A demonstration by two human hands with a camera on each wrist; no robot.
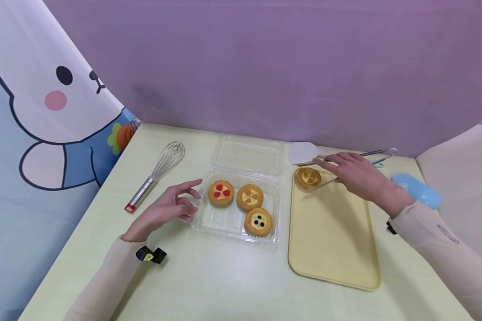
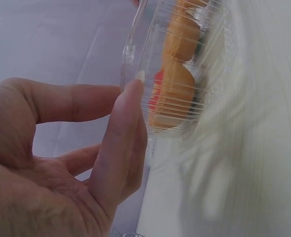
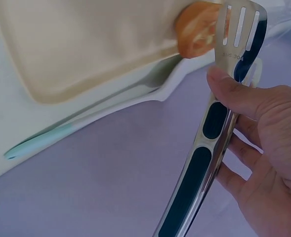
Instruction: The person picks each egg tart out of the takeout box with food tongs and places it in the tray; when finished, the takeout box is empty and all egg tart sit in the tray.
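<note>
My right hand (image 1: 355, 174) grips metal tongs (image 3: 197, 163) with dark inlays and a slotted head, thumb on one arm and fingers on the other. At the tray's far left corner, the tong tips stand either side of a fruit-topped egg tart (image 1: 308, 178). The beige tray (image 1: 333, 240) lies beneath it. My left hand (image 1: 166, 209) has loosely bent fingers, with the fingertips right at the left rim of a clear plastic clamshell box (image 1: 221, 223). Inside the box sit a red-topped tart (image 1: 221, 193), an orange-topped tart (image 1: 250, 197) and a tart with dark berries (image 1: 259, 221).
A whisk (image 1: 157, 174) lies left of the box. The clear lid (image 1: 247, 154) is folded back behind the box. Beyond the tray lies a white spatula (image 1: 302, 153) with a pale green handle. A blue rounded object (image 1: 419, 191) is at the right, beside the right forearm.
</note>
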